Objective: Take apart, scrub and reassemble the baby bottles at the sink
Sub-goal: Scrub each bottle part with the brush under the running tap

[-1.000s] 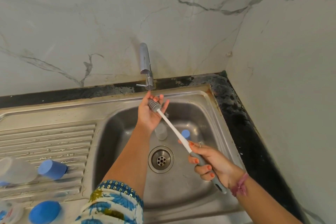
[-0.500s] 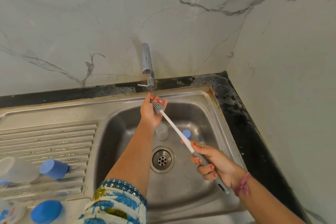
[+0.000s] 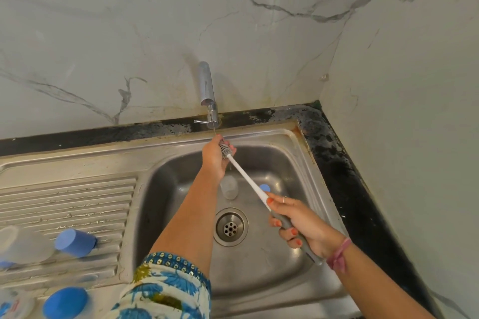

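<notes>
- Since a second ago the left hand (image 3: 214, 156) has closed round the brush (image 3: 246, 173) head under the tap (image 3: 207, 90).
- Right hand (image 3: 298, 223) grips the handle.
- Step: rinsing the brush; next, scrubbing.
- Clear bottle (image 3: 229, 186) stands in the sink (image 3: 259, 280), beneath both hands.
</notes>
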{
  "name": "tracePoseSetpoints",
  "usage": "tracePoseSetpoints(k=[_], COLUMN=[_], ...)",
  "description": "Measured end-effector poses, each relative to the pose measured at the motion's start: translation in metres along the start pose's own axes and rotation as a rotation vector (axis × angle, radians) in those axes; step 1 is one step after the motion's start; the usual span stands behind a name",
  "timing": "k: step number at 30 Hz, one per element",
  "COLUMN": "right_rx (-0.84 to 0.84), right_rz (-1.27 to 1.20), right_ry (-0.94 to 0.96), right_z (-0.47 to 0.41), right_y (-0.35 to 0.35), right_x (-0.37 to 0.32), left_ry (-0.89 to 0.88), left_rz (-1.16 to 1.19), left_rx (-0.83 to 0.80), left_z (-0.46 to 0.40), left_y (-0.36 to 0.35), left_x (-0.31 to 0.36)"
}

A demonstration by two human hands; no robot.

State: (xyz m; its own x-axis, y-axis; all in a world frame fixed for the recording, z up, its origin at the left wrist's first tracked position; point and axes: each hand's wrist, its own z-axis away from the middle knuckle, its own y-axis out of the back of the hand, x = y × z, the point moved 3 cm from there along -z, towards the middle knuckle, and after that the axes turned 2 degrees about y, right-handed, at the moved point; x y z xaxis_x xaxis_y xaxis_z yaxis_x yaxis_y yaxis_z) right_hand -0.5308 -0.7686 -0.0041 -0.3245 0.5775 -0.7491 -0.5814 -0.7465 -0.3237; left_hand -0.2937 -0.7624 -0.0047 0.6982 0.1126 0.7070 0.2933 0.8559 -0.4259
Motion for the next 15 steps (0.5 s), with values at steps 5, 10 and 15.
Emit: tracePoseSetpoints(k=[5, 10, 15], right_rx=[-0.147, 0.399, 0.075], right_rz=[-0.198, 1.435, 0.186], right_ry=[-0.085, 0.323, 0.13], right_z=[0.007, 0.007, 0.004], right_y=[-0.006, -0.001, -0.003], right_x=[0.005, -0.011, -0.005], left_ry=[0.031, -0.142, -0.033], left_rz=[0.344, -0.382, 0.067], left_rx=[-0.152, 0.236, -0.034], left_z=[0.008, 0.005, 0.003], left_y=[0.001, -0.01, -0.01], left_x=[-0.002, 0.001, 0.001])
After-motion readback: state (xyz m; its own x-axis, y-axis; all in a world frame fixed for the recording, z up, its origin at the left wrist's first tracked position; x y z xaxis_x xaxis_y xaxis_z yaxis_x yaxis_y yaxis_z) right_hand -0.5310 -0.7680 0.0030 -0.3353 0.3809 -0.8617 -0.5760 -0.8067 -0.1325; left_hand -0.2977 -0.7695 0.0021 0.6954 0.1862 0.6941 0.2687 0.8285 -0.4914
